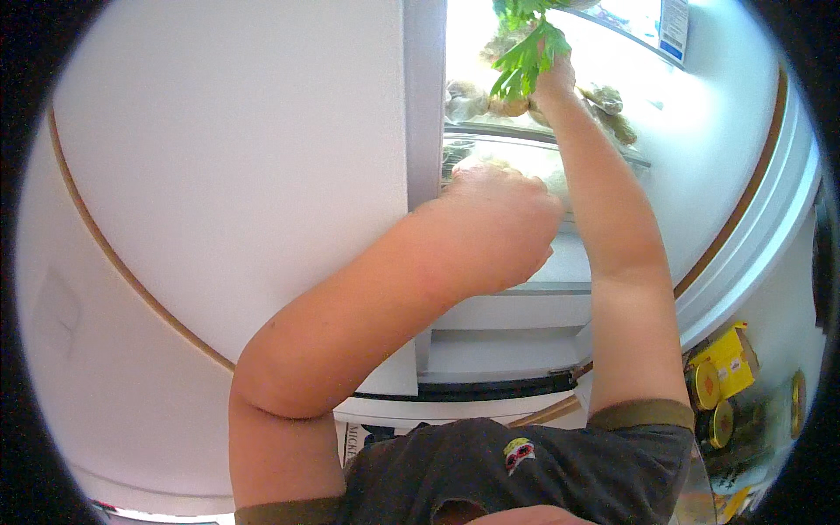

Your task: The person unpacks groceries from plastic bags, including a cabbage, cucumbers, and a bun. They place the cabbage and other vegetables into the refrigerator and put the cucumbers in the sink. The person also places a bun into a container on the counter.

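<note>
My right hand (556, 69) reaches deep into the lit inside of a refrigerator, behind green leaves of a leafy herb or celery (531, 62); its fingers are mostly hidden by the leaves. Nearer to me, my left hand (508, 210) is bent over the front of a clear drawer (505, 147) below the shelf, its back towards the camera and most fingertips out of sight. Plastic bags of produce (467, 98) and a round brownish item (509, 106) lie on the shelf beside my right hand.
A white closed door panel (262, 131) stands at the left. On the right, the open door holds jars with gold lids (707, 386) and a yellow box (732, 364). A carton (673, 33) is at the upper right. More bagged produce (613, 111) lies right of my forearm.
</note>
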### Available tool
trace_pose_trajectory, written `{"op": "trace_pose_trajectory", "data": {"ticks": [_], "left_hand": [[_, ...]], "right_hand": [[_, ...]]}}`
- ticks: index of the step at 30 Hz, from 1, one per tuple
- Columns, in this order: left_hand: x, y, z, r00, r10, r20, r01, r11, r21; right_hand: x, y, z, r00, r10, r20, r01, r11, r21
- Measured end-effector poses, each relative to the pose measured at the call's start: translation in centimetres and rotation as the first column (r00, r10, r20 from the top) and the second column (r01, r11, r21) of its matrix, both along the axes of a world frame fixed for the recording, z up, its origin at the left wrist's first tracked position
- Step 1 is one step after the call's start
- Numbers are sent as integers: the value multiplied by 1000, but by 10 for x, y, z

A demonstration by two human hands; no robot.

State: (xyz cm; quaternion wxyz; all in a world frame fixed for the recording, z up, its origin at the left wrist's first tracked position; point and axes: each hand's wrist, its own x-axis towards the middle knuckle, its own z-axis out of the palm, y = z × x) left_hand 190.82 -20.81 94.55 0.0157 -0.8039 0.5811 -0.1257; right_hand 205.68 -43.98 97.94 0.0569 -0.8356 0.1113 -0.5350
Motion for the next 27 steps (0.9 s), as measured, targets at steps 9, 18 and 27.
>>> {"op": "trace_pose_trajectory", "data": {"ticks": [9,18,27], "left_hand": [[-2,3,-2,997,8,75,-6,1000,-22],[-2,1,-6,997,20,81,-14,998,-67],[-7,6,0,990,65,129,-56,996,-71]], "right_hand": [[6,16,-10,929,370,27,-359,914,-189],[91,-32,16,970,183,-161,-204,971,-124],[99,-34,40,657,659,-367,-446,731,516]]}}
